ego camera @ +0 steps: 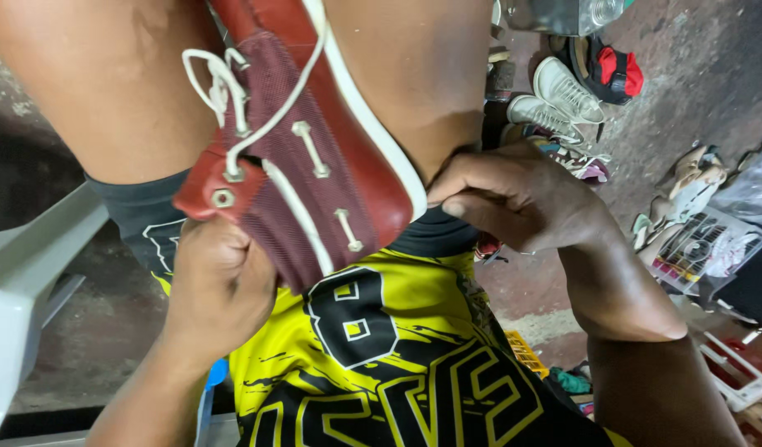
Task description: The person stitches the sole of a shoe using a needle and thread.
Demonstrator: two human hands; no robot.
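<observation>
Here, seen from above, a person seated on the floor holds a dark red shoe [314,141] with a white sole edge up on their lap, between the bare knees and above a yellow and black shirt [397,364]. The left hand [219,281] is closed around the shoe's heel end from below. The right hand [513,194] is curled shut at the sole edge near the toe, fingertips pressed together as if pinching something too thin to make out. A white lace [223,87] runs through the upper eyelets and hangs in a loose loop; the lower metal eyelets stand empty, so the lacing looks only partly done. Whether the sole seam is being worked I cannot tell. Well apart, toward the far right of the floor [687,66], lie white sneakers [555,99] and other scattered shoes.
</observation>
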